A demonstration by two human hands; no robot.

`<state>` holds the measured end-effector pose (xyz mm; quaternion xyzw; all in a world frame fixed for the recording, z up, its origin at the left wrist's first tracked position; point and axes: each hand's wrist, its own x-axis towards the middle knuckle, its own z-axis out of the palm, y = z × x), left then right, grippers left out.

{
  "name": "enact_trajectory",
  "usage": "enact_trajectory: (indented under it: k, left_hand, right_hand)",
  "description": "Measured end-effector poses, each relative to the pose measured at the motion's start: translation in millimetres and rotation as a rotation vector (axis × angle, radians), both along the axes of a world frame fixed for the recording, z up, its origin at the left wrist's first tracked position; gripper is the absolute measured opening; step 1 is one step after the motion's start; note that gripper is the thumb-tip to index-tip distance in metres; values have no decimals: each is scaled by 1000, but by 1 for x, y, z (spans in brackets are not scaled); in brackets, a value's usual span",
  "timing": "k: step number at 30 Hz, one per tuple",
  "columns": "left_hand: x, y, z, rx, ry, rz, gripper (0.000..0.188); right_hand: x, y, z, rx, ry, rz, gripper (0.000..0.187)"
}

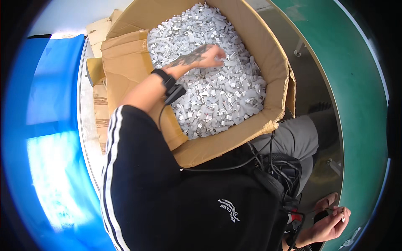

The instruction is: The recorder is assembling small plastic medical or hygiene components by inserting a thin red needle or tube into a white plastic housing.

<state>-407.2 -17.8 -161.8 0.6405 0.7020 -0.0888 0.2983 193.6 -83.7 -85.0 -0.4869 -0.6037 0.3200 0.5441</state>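
My left hand (210, 56) is over a large cardboard box (234, 144), just above a deep heap of small whitish translucent plastic pieces with shiny metal ends (217, 94). Its fingers are bent, with a gap showing between thumb and forefinger, and nothing is visible in them. A black band with a small device (169, 87) circles that wrist. Low at the right, beside the green table, my right hand (328, 226) is closed in a pinch. Between its fingertips is a small white piece (343, 218); its exact kind is too small to tell.
A green tabletop (356, 117) curves along the right side. Black cables (234, 168) run from the wrist device across my front to a mesh pouch (289, 169). Blue sheeting (54, 125) covers the left. Wooden boards (100, 113) lie beside the box.
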Motion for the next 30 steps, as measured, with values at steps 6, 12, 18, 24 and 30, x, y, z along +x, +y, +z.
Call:
enact_trajectory:
  k: [6,12,18,24,30]
  left_hand:
    - [15,28,-41,146,97,-43,37]
    - [6,11,-9,380,71,25,36]
    - [144,3,156,954,-544,-81,34]
    - [267,-15,195,1029,-544,-613,28]
    - [313,-2,198,920,-541,-850,17]
  right_hand:
    - [-3,-10,0,11,-44,-64,13]
    - [-3,-6,2,3,49,-31,16]
    - [-10,2,7,-64,166,31,16]
    - [-78,30,42,172,404,384,22]
    - [-77,38,53,305,387,657,13]
